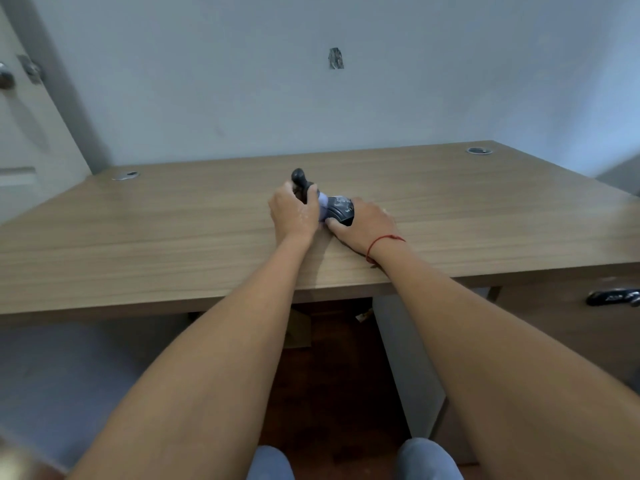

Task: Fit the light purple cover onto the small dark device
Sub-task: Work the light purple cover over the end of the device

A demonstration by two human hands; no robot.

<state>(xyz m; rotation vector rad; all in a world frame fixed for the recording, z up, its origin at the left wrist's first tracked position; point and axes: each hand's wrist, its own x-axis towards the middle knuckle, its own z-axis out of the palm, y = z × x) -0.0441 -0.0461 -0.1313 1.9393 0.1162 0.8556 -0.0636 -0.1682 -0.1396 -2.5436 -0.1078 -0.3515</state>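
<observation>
Left hand (294,211) clamps the light purple soft cover (322,206); right hand (363,225) fingers wrapped round the small dark rounded device (341,211) w/ white lettering. Best approach, imo: brace on the wooden counter (173,237), push straight, seat edges evenly.

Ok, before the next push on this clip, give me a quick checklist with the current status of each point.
1. Left hand gripping the small dark device: ok.
2. Right hand holding the dark printed piece beside the light purple cover: ok.
3. Cover started onto the device: cannot tell, the hands hide the joint.
4. Cover fully seated: not ok, purple shows bunched between the hands.
5. Work supported on the wooden desk: ok.
6. Room around the hands on the desk: ok.
</observation>
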